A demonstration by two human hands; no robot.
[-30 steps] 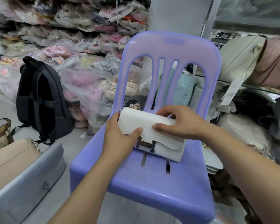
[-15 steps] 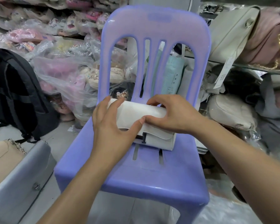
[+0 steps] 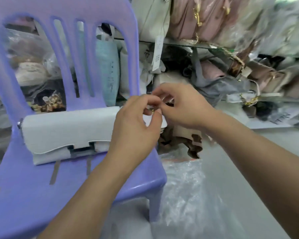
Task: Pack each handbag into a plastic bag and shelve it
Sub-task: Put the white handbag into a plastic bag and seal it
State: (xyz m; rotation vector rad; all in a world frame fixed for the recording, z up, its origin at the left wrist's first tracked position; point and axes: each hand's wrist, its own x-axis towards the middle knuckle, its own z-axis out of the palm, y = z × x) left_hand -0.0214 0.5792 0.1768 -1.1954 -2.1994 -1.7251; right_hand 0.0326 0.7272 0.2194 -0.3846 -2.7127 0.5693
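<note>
Two hands, left hand and right hand: we have lifted both off the handbag, unbagged on the chair. Together they now pinch a gold fitting beside it. Bagging pending.

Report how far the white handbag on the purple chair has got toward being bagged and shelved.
Done: the white handbag stands on the purple chair, flap closed. In hand: the left hand and right hand pinch a small gold piece at its right end. Left: it is not in plastic yet; clear plastic lies on the floor beside the chair, and shelving follows.
</note>
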